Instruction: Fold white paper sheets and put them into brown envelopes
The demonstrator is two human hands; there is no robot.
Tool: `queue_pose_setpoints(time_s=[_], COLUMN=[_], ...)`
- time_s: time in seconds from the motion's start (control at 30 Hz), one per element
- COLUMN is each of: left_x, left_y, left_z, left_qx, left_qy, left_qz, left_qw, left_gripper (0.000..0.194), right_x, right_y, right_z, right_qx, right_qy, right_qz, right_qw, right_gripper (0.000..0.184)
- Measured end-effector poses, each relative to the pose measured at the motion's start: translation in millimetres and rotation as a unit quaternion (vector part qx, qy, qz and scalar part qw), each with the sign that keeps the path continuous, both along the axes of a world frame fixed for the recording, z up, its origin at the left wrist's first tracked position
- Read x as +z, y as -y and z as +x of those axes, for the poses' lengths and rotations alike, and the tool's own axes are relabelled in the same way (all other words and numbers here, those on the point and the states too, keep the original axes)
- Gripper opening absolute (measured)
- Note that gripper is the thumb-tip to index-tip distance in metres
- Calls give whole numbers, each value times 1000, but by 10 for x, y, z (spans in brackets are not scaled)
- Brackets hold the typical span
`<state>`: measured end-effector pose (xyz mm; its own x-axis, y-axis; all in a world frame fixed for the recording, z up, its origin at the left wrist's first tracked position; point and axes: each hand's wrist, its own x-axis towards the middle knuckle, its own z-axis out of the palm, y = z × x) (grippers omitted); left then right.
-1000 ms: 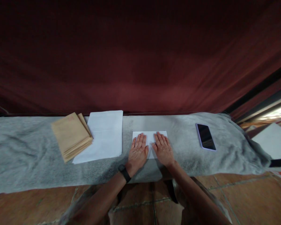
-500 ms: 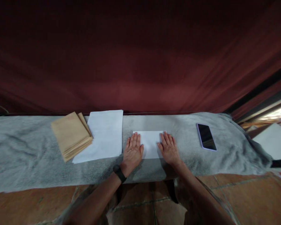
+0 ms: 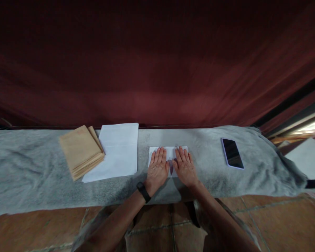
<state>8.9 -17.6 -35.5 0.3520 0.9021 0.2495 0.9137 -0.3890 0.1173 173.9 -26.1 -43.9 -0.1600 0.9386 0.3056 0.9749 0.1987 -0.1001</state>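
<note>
A small folded white sheet [image 3: 169, 152] lies on the grey cloth-covered table [image 3: 36, 175] in front of me. My left hand [image 3: 158, 169] rests flat on its left half, fingers stretched out and close together, a black band on the wrist. Beside it, my right hand [image 3: 184, 167] lies flat on the right half, fingers extended. The two hands nearly touch at the thumbs and cover most of the sheet. Neither hand grips anything.
To the left are a stack of white paper [image 3: 117, 151] and a pile of brown envelopes [image 3: 80, 151]. A dark phone [image 3: 232, 153] lies to the right. A dark red curtain [image 3: 157, 70] hangs behind the table. Tiled floor [image 3: 278, 220] shows below.
Both hands had slid outward to the sheet's side edges half a second ago; now they have come back together over its middle.
</note>
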Motion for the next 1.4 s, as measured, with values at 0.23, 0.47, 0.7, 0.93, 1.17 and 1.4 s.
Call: queue_pose_setpoints(time_s=[0.23,0.47,0.7,0.93,1.17,1.4], left_x=[-43,-8,-3,-35,21,-10], left_y=[-50,-55,-38,-27,2,-11], left_z=[17,-8,-46,-82,-29,-4], left_qx=[-2,7,7,20,22,11], left_qy=[-11,-8,-2,-1,-1,3], left_qz=[-26,-29,-25,-21,-24,-27], left_qw=[1000,1000,1000,1000,999,1000], left_gripper=[56,56,56,58,55,54], right_x=[3,-56,-115,-114,-23,-14], right_y=[30,16,8,11,2,17], right_z=[-93,-39,44,152,34,-82], right_qx=[16,15,14,0,-3,23], right_qy=[4,2,0,10,-5,-13], right_qz=[-14,-8,10,20,0,-27], right_qw=[1000,1000,1000,1000,1000,999], right_gripper=[52,54,53,52,54,51])
